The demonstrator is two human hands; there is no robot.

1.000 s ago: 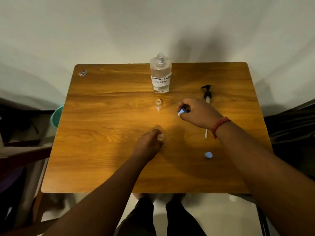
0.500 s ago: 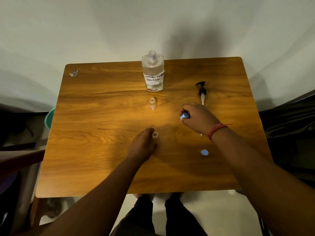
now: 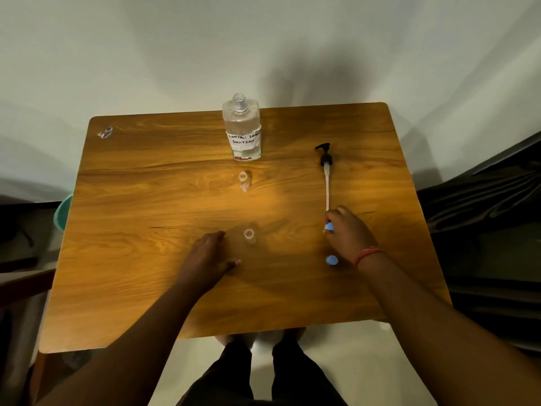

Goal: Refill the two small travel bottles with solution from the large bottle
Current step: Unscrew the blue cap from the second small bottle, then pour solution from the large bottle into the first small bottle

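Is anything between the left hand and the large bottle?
Yes. The far travel bottle stands open on the table, roughly in line between the left hand and the large bottle. The near travel bottle stands just right of that hand.

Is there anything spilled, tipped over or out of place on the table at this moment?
Nothing is spilled or tipped. The large bottle and both small travel bottles stand upright and open. Only the pump dispenser lies flat on the table, removed from the large bottle, which suits the refilling.
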